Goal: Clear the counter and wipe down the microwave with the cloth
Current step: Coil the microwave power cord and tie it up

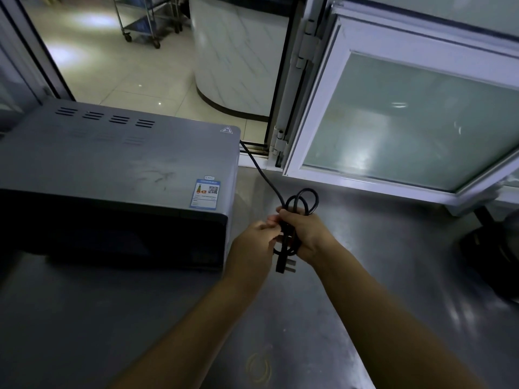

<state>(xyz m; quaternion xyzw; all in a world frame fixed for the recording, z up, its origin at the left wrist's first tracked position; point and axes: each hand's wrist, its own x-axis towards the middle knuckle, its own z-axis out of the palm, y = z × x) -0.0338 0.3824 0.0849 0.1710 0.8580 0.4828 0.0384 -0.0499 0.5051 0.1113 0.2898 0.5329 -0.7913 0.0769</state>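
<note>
A grey microwave with a dark front stands on the steel counter at the left. Its black power cord runs from the back right corner down to my hands. My right hand is closed around the coiled loops of the cord, with a loop sticking out above the fingers. My left hand pinches the same bundle from the left. The plug hangs below my hands. No cloth is in view.
A white-framed window with frosted glass swings open over the counter at the right. A dark round object sits at the counter's right edge. Beyond the opening are a tiled floor, a white curved counter and a wheeled metal trolley.
</note>
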